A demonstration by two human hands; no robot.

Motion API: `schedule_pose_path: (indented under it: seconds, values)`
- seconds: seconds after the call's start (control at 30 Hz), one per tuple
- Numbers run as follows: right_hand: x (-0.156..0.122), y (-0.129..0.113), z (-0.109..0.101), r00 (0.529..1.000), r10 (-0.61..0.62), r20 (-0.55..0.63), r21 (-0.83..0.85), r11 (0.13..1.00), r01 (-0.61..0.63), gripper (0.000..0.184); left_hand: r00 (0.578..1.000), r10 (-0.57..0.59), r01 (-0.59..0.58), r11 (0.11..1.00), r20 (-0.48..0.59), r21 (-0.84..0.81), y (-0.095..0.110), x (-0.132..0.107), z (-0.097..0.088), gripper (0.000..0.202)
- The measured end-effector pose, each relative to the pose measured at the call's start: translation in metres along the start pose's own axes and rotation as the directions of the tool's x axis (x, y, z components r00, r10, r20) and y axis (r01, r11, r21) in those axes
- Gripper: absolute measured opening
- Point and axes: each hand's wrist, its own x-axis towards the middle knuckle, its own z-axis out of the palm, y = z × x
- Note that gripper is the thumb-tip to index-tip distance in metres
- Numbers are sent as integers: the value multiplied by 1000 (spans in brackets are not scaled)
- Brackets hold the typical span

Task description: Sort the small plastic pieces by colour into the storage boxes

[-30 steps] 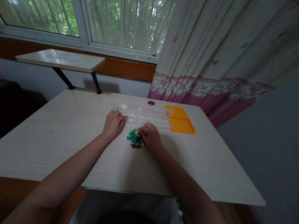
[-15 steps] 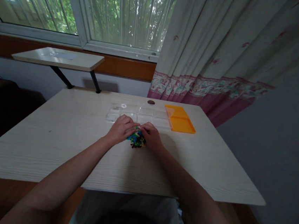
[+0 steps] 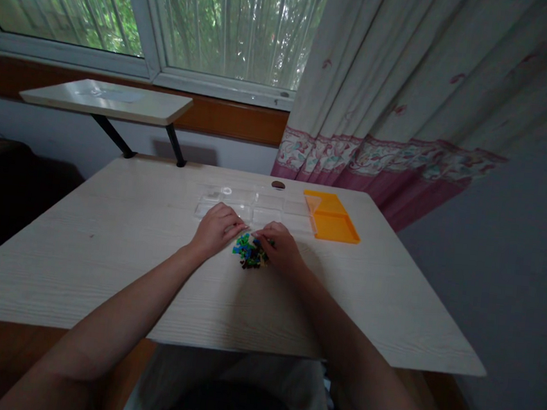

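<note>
A small heap of building bricks (image 3: 251, 253) in green, blue, black and yellow lies on the pale wooden table. My left hand (image 3: 218, 227) is at the heap's upper left, thumb and fingers drawn together near the clear box's front edge. Anything pinched there is too small to make out. At the heap's upper right, my right hand (image 3: 279, 244) has its fingers closed and covers some of the bricks. What its fingertips hold, if anything, cannot be seen. Just behind both hands stands a clear plastic box (image 3: 268, 201) divided into compartments.
An orange tray (image 3: 334, 218) touches the clear box's right end. A round cable hole cover (image 3: 278, 185) sits near the table's back edge. On black legs, a raised shelf (image 3: 114, 101) overhangs the back left. A curtain (image 3: 374, 111) hangs behind the table.
My left hand has moved slightly left and away from the bricks, uncovering more of the heap. My right hand stays at the heap's right side, and the view has shifted a little.
</note>
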Motion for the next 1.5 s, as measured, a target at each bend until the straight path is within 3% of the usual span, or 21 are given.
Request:
schedule_pose_path:
  seconds: [0.07, 0.17, 0.27, 0.6, 0.83, 1.0, 1.2, 1.5]
  values:
    - [-4, 1, -5, 996, -68, 52, -62, 996, 71, 26, 998, -40, 41, 999, -39, 11, -5, 0, -2, 30]
    - [-10, -3, -4, 984, -130, 124, -162, 975, 149, 53, 992, -100, 102, 995, -70, 17, -11, 0, -4, 31]
    - [-12, -11, 4, 985, -129, 111, -273, 949, 156, 70, 989, -124, 126, 992, -74, 13, -12, 0, -4, 32]
    - [-6, -12, 7, 997, -70, 24, -358, 931, 75, 35, 990, -116, 119, 992, -86, 30, -17, -2, 2, 29]
    - [-15, -32, 30, 981, -195, 16, -317, 929, 190, 67, 991, -103, 106, 994, -81, 30, -13, 0, 0, 30]
    - [-14, -28, 36, 973, -229, 12, -386, 897, 216, 63, 991, -114, 116, 993, -69, 32, -12, 1, 1, 32]
    - [-8, -10, 20, 986, -164, -35, -400, 907, 136, 59, 990, -120, 123, 992, -72, 40, -16, 0, 4, 30]
    - [-4, -14, 6, 990, -129, 49, -405, 904, 138, 14, 989, -125, 128, 991, -86, 33, -17, 0, 5, 24]
